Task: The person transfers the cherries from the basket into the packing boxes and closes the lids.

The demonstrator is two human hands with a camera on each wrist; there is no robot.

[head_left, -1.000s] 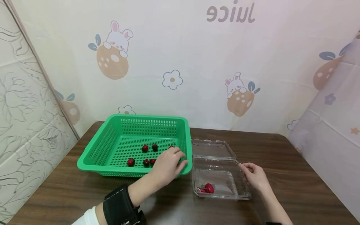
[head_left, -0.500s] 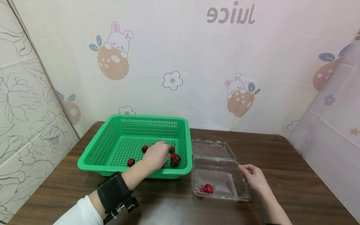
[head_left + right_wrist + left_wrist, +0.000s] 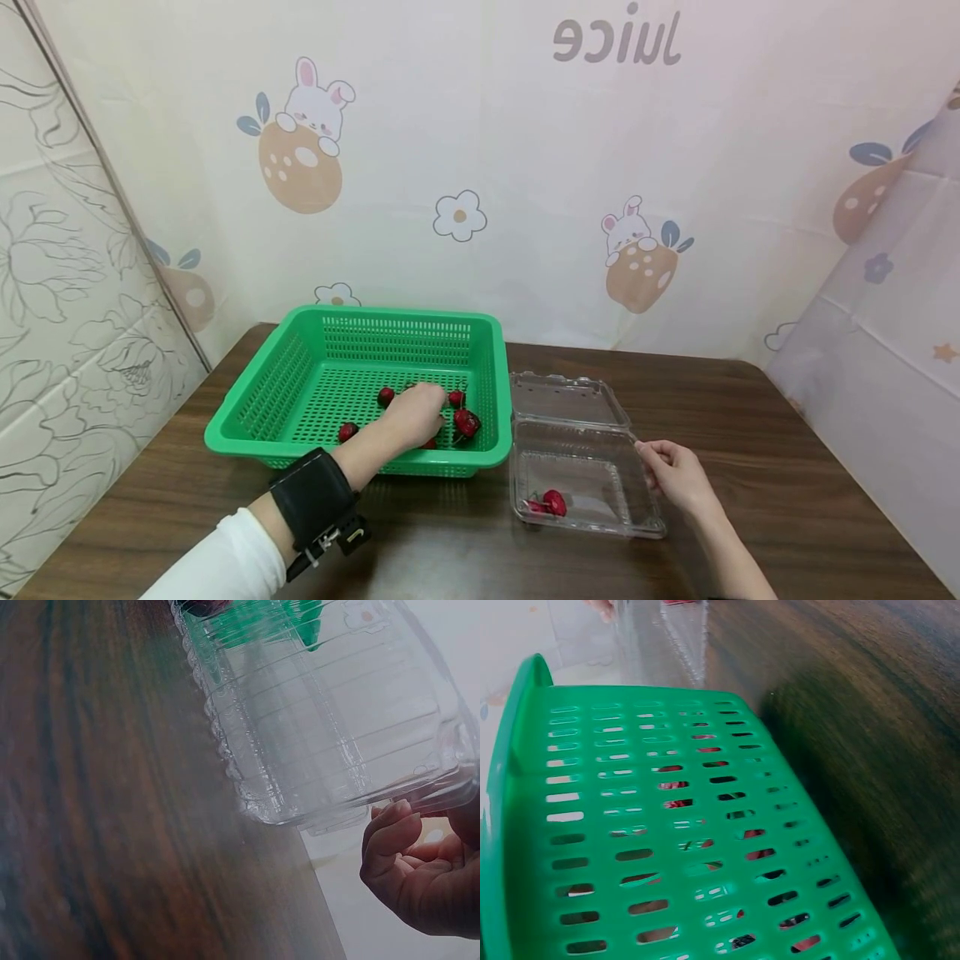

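Observation:
My left hand point(image 3: 416, 417) reaches into the green plastic basket point(image 3: 300, 454), fingers pointing down among small dark red fruits that look like cherries point(image 3: 386, 397). Its fingertips are hidden, so whether they hold a fruit cannot be seen. A larger red fruit point(image 3: 467, 423) with a stem lies just right of the hand. In the left wrist view the basket's slotted wall point(image 3: 645, 825) covers most of the hand. My right hand point(image 3: 675, 473) pinches the right edge of a lidded clear plastic container point(image 3: 626, 527). Red fruits point(image 3: 554, 502) with stems lie in its near left corner.
Basket and container stand side by side on a dark wooden table point(image 3: 750, 467). The container's lid point(image 3: 566, 398) lies folded back toward the printed curtain point(image 3: 525, 167) behind the table. Another dark fruit point(image 3: 348, 432) sits in the basket's near left part.
My left hand has moved left and down from the basket's right rim to the fruits inside, uncovering the larger red fruit. My right hand stays at the container's edge.

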